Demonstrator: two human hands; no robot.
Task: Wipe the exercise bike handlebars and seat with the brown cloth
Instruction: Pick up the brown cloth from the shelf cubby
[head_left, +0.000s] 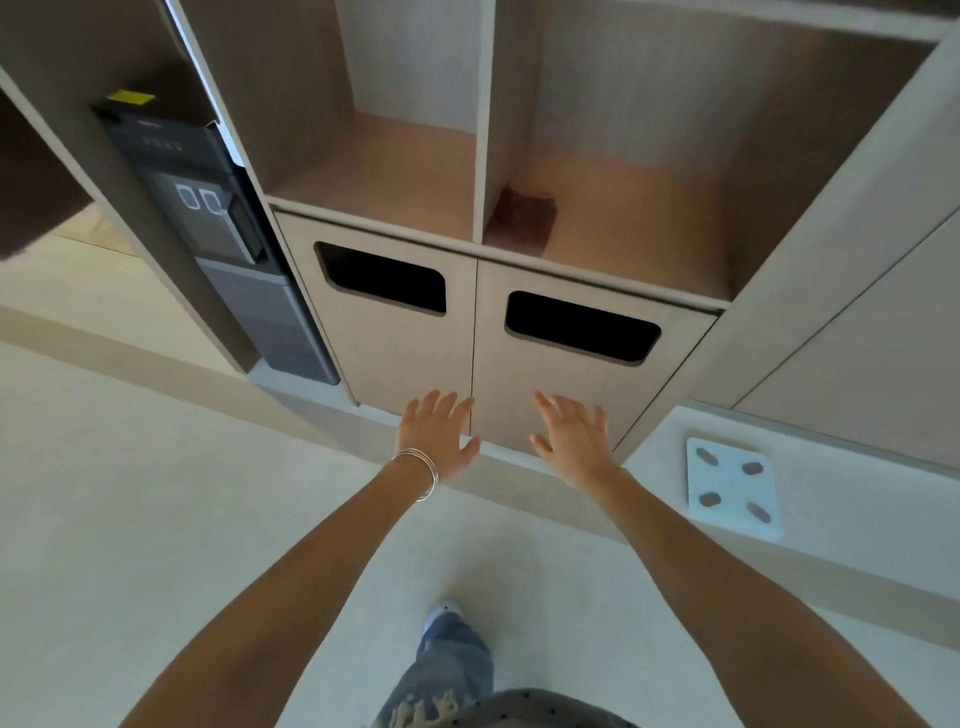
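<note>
Fetching step, by the look of it: no bike in view, nothing wiped yet, nothing picked up.

Far left, a dark dispenser (208, 223), upright in a tall niche. Next along, the left hand (436, 436), reaching forward and down at the end of a nearly straight arm, palm down, fingers spread apart, holding nothing, bangles (418, 470) at the wrist. Low in front of the left door (405, 353); touching it or just short, impossible to tell. Higher up and a little right, the cloth (522, 218), brown and bunched, in the near left corner of the right cubby (649, 223), tight against the divider (485, 104) and directly above the right door (496, 374). Then the right hand (574, 441), mirroring the left: arm stretched out, palm down, fingers splayed, empty, before the lower part of the right door. Far right, a white scale (730, 486) flat on a low ledge (831, 493), well apart from both hands.

Next move, as a judgement: raise the right hand well up from door level into the cubby, close the fingers round the bulk of the cloth, draw it out clear of the divider, then turn away to find the bike. Small risk only: knuckles catching the cubby's front edge, or a fold of cloth trailing behind.
</note>
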